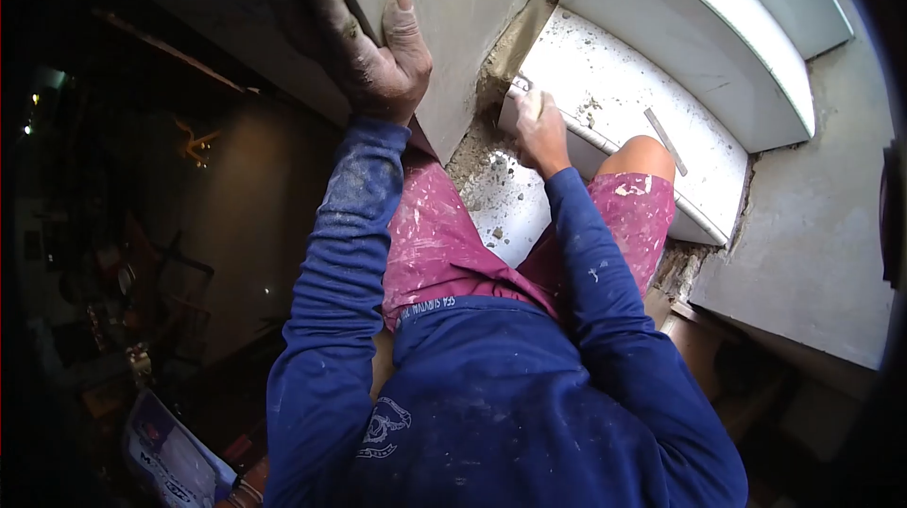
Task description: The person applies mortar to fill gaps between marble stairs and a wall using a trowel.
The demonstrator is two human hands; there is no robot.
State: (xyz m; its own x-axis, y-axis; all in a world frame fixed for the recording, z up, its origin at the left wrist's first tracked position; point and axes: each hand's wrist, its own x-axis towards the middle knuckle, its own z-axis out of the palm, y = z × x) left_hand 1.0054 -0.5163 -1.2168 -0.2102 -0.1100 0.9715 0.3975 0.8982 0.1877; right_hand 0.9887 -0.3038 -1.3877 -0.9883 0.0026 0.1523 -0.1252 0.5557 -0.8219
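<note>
My left hand [389, 64], dusty, is at the corner of a grey wall [472, 17]. Its thumb lies on the lit face and its fingers reach round onto the dark side, gripping the edge. My right hand [541, 130] is closed at the left end of a white stair step [614, 83], by its front edge. White dust coats its fingers. Whatever they may hold is too small to make out. Crumbs of mortar and grit are scattered over this step. A thin flat strip [666, 141] lies on it, close to my right knee.
More curved white steps [699, 35] rise beyond. Rough broken mortar [501, 64] fills the gap between wall and stairs. Debris covers the lower step [505, 201] between my legs. A grey wall panel [812, 215] borders the right side. A printed bag [175, 456] sits at lower left.
</note>
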